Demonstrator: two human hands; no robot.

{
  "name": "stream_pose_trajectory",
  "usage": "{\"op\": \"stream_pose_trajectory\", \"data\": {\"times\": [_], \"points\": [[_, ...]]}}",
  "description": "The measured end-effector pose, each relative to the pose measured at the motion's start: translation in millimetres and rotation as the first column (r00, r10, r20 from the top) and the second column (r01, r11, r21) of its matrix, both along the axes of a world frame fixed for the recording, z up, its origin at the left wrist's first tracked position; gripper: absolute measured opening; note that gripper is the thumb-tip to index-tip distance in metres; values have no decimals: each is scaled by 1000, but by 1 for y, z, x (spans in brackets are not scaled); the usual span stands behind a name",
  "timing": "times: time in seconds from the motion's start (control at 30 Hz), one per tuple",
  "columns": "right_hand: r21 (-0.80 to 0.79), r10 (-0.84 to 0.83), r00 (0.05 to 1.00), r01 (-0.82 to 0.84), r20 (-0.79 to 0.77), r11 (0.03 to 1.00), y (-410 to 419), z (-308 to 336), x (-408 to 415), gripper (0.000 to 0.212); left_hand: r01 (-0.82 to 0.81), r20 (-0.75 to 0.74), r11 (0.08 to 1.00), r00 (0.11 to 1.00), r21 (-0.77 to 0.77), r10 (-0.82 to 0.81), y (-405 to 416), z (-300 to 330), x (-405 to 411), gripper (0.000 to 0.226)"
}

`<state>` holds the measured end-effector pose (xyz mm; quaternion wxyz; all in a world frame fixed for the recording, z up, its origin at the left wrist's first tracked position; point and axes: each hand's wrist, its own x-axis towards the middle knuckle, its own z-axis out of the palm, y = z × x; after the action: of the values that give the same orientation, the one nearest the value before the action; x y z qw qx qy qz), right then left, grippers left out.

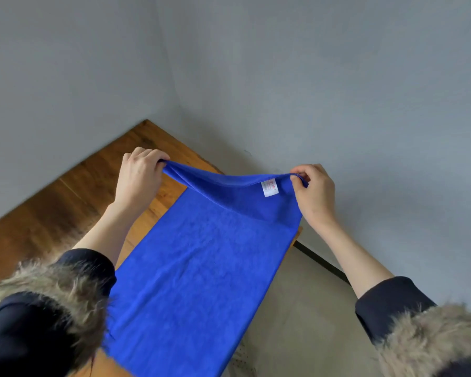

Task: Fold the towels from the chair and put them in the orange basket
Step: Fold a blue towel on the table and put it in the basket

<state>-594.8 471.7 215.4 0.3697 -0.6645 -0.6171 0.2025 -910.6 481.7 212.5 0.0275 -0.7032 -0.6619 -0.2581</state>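
A bright blue towel (199, 268) lies stretched lengthwise over the wooden table (65, 208), and its far end is lifted off the surface. My left hand (139, 178) pinches the far left corner. My right hand (314, 194) pinches the far right corner, next to a small white label (269, 187). The raised edge sags a little between the two hands. The towel's near end runs down toward the bottom of the frame. Neither the chair nor the orange basket is in view.
The table stands in a corner between two grey walls (283, 77). Its right edge ends under the towel, with grey floor (305, 322) beyond and a dark skirting strip (321, 261) along the wall. Fur-trimmed dark sleeves (52, 308) fill the lower corners.
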Motion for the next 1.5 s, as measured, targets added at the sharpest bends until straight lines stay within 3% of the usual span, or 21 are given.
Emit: {"op": "stream_pose_trajectory", "data": {"times": [0.47,0.6,0.67,0.77,0.9,1.07,1.13,1.27,1.5], "points": [[150,21,995,-35,97,988,-201,-13,-116,13,212,-35,975,977,65,-210,-161,-1,-122,13],[189,17,976,-59,217,980,-267,-52,-141,19,316,-77,948,945,-35,-317,-212,-41,-155,16],[147,18,976,-51,218,988,-292,-78,-151,24,340,-90,934,933,-106,-349,-229,-64,-169,18],[51,37,944,-57,327,997,-322,-109,-162,11,327,-132,923,925,-201,-356,-243,-96,-183,23],[-106,157,881,-123,447,987,-350,-144,-170,37,341,-154,894,906,-289,-395,-250,-137,-197,30],[-233,264,800,-160,539,959,-372,-184,-172,37,465,-176,824,826,-325,-535,-265,-171,-206,26],[-244,259,792,-143,553,959,-384,-193,-174,35,477,-170,817,820,-323,-546,-272,-182,-211,33],[-204,192,804,-91,563,975,-397,-201,-182,24,472,-169,822,825,-319,-539,-274,-190,-212,23],[-175,133,775,-29,617,984,-401,-202,-192,25,453,-199,831,826,-321,-527,-275,-198,-212,37]]}}
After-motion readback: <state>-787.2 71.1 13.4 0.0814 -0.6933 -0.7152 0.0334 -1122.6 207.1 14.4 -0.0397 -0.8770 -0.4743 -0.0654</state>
